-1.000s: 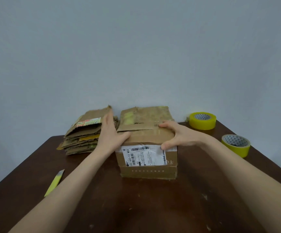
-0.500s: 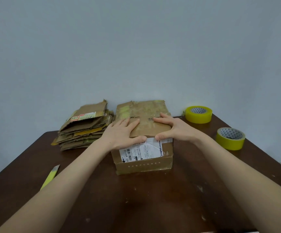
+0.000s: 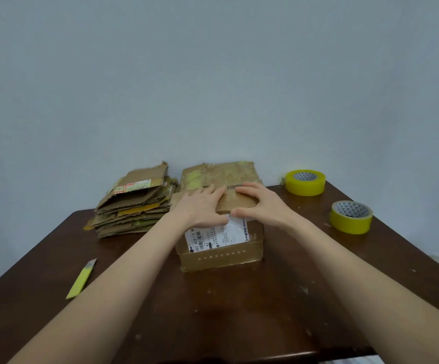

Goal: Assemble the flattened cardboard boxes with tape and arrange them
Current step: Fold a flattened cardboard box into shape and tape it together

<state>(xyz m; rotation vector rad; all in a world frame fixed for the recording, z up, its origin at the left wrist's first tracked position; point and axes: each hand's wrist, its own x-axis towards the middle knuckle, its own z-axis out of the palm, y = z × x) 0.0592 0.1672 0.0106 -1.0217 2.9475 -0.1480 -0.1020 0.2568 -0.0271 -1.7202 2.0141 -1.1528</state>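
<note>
Two flat palms, fingers straight: left grip [image 3: 202, 208] and right grip [image 3: 263, 206] press side by side on the box [image 3: 221, 256] directly beneath; its long axis runs left-right, label [image 3: 215, 236] facing the person.

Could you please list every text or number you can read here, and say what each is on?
"502 602-12": on the white shipping label on the front of the cardboard box; the next character is unclear.
The rest of that label's print and barcodes: too small to read.
Red and green sticker on the flattened cardboard stack: blurred.
Barcode print on the box's top flap: unreadable.
</note>
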